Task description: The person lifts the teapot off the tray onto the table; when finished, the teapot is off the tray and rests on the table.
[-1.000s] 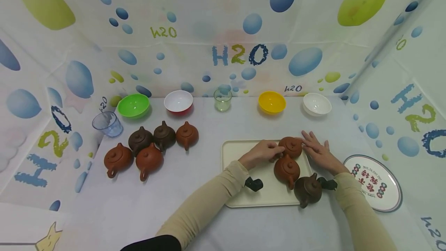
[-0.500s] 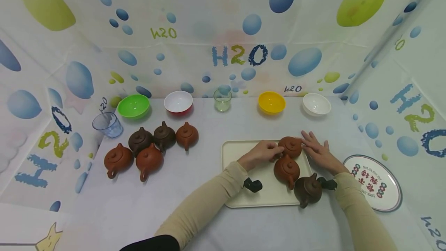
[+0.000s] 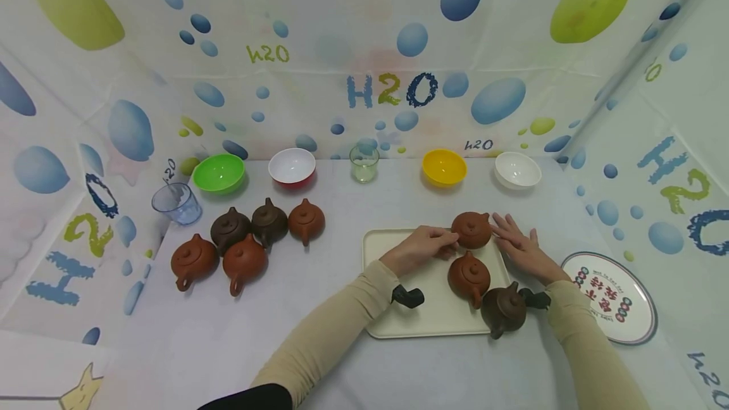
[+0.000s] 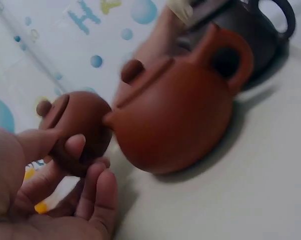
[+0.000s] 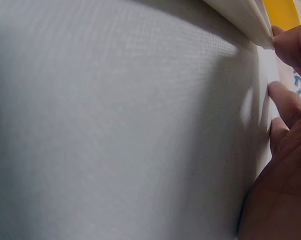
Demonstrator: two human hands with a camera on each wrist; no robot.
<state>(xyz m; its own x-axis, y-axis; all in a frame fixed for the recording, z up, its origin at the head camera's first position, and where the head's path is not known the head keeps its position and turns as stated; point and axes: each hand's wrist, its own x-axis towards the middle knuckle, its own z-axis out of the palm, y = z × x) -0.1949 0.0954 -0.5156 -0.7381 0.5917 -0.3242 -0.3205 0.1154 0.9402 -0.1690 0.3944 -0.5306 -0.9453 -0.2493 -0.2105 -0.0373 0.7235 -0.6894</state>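
Observation:
My left hand [image 3: 421,248] pinches the handle of a small reddish-brown teapot [image 3: 471,230] at the back right of a cream tray [image 3: 398,321]. In the left wrist view the thumb and fingers close on the handle of this teapot [image 4: 85,120]. A second reddish teapot [image 3: 469,277] stands on the tray just in front of it, and a dark brown teapot [image 3: 504,310] sits at the front right corner. My right hand [image 3: 525,250] lies with fingers spread at the tray's back right corner. Its thumb [image 5: 293,47] is right at the tray's rim in the right wrist view.
Several brown and reddish teapots [image 3: 245,264] are grouped on the left. Along the back stand a green bowl [image 3: 219,174], a red-and-white bowl [image 3: 292,167], a glass [image 3: 364,165], a yellow bowl [image 3: 444,168] and a white bowl [image 3: 517,171]. An oval plate [image 3: 612,299] lies at right.
The small teapot has shifted slightly left and back and turned, separating from the teapot in front. My left hand has moved slightly left with it; the right hand has stayed put.

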